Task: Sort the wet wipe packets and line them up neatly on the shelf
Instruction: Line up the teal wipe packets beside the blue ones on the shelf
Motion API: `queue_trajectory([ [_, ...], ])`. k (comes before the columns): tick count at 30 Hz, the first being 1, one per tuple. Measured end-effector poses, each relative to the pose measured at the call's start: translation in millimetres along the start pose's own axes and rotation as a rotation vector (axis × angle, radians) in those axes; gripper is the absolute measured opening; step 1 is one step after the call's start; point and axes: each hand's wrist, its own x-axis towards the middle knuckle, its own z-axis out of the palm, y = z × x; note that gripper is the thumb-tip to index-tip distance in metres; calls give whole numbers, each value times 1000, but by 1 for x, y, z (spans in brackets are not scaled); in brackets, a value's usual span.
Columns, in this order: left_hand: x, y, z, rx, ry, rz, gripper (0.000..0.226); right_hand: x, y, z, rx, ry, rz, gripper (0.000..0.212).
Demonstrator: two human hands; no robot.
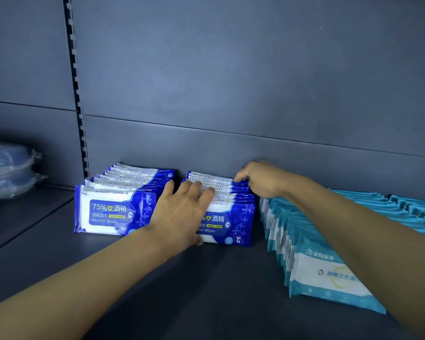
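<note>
Wet wipe packets fill the dark shelf [206, 290] in several rows, and the one we are working on is the middle blue row [227, 212], a file of blue-and-white alcohol wipe packets standing one behind another and running back toward the grey rear panel [231, 82]. Our left hand [182, 212] lies over the near left part of that row, fingers straight and spread apart, their tips resting on the top edges of the packets while the palm covers part of the front packet's label. Our right hand [258, 179] reaches to the far right end of the same row, its fingers curled downward and pressed onto the top corners of the rearmost packets; we cannot tell whether they truly pinch a packet or merely push against the edges. Just to the left, a little apart, stands a second blue row [113, 207] of the same alcohol wipes, which neither hand touches. To the right, beneath our right forearm, a teal row [312, 261] of teal-and-white packets leans in a long file toward the front edge, with more teal packets [402, 209] lying behind it. Far left, on the neighbouring shelf section, sit blurred plastic-wrapped containers [10, 168].
</note>
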Motion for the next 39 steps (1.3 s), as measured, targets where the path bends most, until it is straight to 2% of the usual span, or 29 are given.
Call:
queue_trajectory([
  [4, 1, -1, 2, -6, 10, 12, 101, 4, 0, 5, 20, 8, 12, 50],
  [9, 3, -3, 2, -28, 6, 19, 100, 11, 5, 4, 26, 122, 162, 27],
  [18, 4, -4, 3, -50, -3, 9, 101, 16, 2, 2, 65, 94, 179, 26],
  [24, 2, -5, 2, -55, -17, 2, 106, 1, 3, -7, 105, 210, 105, 39],
  [28, -1, -7, -6, -48, -39, -7, 112, -22, -12, -17, 149, 172, -31, 39],
  [32, -8, -11, -14, -23, -44, -21, 111, -41, -29, -15, 129, 133, -72, 41],
  [39, -23, -20, -18, -2, -46, -66, 103, -58, -52, 4, -99, 5, -52, 67],
])
